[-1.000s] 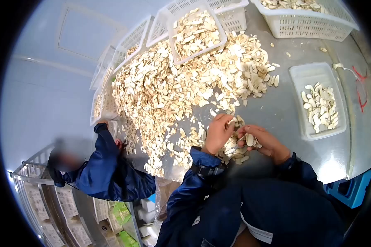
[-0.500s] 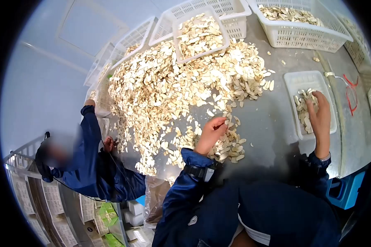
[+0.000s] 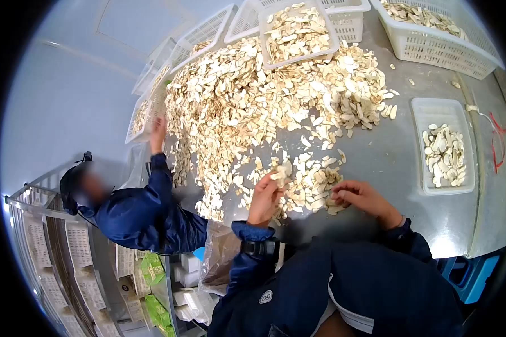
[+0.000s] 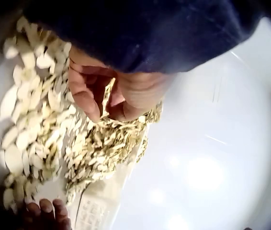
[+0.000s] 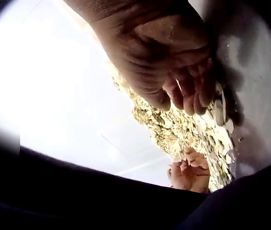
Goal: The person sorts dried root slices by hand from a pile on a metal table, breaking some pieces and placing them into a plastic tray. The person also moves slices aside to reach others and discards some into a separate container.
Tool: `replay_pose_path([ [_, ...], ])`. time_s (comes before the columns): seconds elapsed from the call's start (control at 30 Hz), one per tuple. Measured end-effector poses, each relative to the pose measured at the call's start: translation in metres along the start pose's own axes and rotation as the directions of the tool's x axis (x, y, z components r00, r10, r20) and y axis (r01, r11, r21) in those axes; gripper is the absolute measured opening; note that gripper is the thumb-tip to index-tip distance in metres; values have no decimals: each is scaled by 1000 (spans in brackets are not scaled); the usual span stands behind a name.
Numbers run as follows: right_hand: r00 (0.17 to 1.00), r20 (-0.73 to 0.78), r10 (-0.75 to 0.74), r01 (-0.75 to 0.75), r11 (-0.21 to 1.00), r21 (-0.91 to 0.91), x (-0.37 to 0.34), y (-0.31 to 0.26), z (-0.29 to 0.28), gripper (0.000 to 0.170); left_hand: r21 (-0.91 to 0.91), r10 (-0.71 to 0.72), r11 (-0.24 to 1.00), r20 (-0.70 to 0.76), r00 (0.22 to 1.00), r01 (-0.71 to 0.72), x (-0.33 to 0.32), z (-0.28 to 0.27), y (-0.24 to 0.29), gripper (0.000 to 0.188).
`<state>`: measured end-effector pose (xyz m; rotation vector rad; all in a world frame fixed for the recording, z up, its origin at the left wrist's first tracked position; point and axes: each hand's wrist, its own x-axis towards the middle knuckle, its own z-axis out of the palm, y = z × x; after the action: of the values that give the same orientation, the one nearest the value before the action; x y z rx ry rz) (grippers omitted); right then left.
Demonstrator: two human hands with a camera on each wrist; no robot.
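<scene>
The clothes (image 3: 388, 269) are dark blue, with puffy, shiny sleeves (image 3: 244, 272). A black strap (image 3: 258, 248) goes around the left cuff (image 3: 252, 229). There's a little round badge (image 3: 266, 296) (pale and neat) and a white strip (image 3: 358, 321).

Face (image 3: 94, 186) blurred, right basket (image 3: 441, 55) cropped, slice (image 4: 107, 95) in left hand (image 3: 264, 202) partly hidden

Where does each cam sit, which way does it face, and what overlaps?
Head: on the head, facing forward and down at table, slices and tray; shows left hand, right hand and jacket front.
Left wrist: on that wrist, facing past the left hand to slices; sleeve on top, likely right fingertips low left.
Right wrist: on that wrist, facing past the right hand to slices; the smaller hand below is likely the left.
Shared: head and left wrist both show the left hand pinching a slice.
</scene>
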<state>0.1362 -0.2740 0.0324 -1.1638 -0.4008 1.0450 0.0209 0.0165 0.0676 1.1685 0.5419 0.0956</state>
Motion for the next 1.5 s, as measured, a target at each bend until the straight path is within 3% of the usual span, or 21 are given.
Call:
replay_pose_path([
  [0.07,997,-63,44,-38,995,87,1,3,-7,26,187,129,977,-145,981,-101,-7,-38,-14,26],
  [0.13,988,-150,44,-15,982,189,1,0,-10,25,529,335,831,-230,913,-172,-12,-64,-26,25],
  [0.2,985,-163,49,-17,981,193,1,-3,-10,24,882,575,454,-181,798,-127,-13,-80,-35,25],
  [0.3,985,-166,44,-16,986,165,4,1,-11,25,983,728,-29,146,670,-182,-20,-14,-5,27],
  [0.33,985,-166,42,-18,989,148,4,2,-12,25,966,694,26,168,700,-257,-15,2,-6,28],
  [0.47,989,-142,32,-13,992,128,4,2,-14,26,858,569,38,402,717,-512,5,57,-12,28],
  [0.53,991,-131,26,-7,989,146,6,6,-17,27,831,512,46,458,727,-555,12,78,-11,26],
  [0.63,992,-123,11,8,988,156,4,4,-16,27,846,437,-20,487,756,-534,26,80,-15,25],
  [0.77,992,-126,26,-4,984,178,6,5,-15,26,898,522,16,368,770,-440,26,75,-16,18],
  [0.87,992,-123,38,-14,981,193,8,7,-15,26,922,465,258,143,874,-289,21,76,-11,17],
  [1.0,992,-117,44,-21,981,193,6,0,-15,25,871,488,411,40,872,-270,17,66,-13,18],
  [1.1,993,-110,43,-21,981,191,5,-1,-15,25,848,499,465,-14,867,-254,18,65,-13,18],
  [1.2,993,-111,49,-27,980,199,4,-2,-15,24,868,524,431,-17,852,-248,19,59,-14,18],
  [1.3,996,-64,59,-45,980,195,6,1,-18,28,785,542,555,-90,836,-275,23,46,-25,18],
  [1.33,997,-40,63,-54,980,192,6,0,-18,31,786,450,586,-112,886,-198,22,42,-24,19],
  [1.43,989,-35,147,-125,927,355,-4,-22,-2,41,392,202,896,51,978,-206,14,52,-17,18],
  [1.47,991,-8,135,-119,901,416,-4,-21,0,43,394,126,906,102,987,-157,4,64,-7,16],
  [1.5,992,19,121,-116,872,476,-3,-18,1,45,456,176,865,110,978,-207,4,68,-4,14],
])
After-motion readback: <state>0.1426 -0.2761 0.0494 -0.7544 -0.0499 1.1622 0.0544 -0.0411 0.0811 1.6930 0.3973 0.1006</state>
